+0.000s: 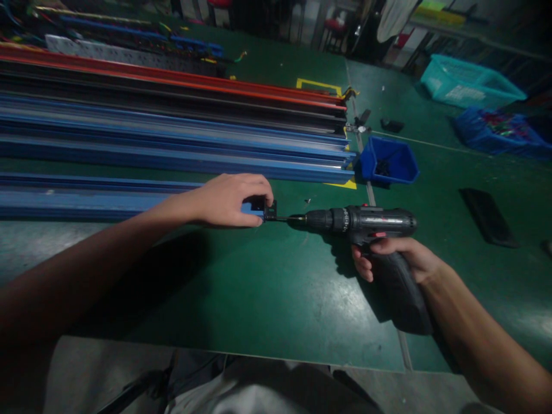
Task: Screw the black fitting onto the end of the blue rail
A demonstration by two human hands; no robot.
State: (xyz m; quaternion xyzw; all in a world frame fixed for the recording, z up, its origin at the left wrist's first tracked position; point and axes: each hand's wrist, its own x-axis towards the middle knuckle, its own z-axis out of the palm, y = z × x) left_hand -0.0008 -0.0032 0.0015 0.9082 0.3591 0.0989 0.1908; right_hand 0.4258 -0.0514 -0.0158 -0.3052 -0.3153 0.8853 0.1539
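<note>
My left hand (235, 200) grips the right end of a long blue rail (107, 201), its thumb on the near side and the fingers over the far side. A small black end piece (270, 211) sits at that end, just past the fingertips. My right hand (401, 259) is wrapped round the handle of a black cordless drill (379, 220), a finger by the trigger. The drill points left, and its thin bit meets the black end piece. One small screw (307, 201) lies on the green table beyond the bit.
More blue rails (194, 152) and an orange-red one (172, 73) lie behind. A blue bin (390, 161) with small dark parts, a black flat object (487, 217), a teal basket (470, 83) and blue trays (500, 131) are at right. The table (276, 299) edge runs near my lap.
</note>
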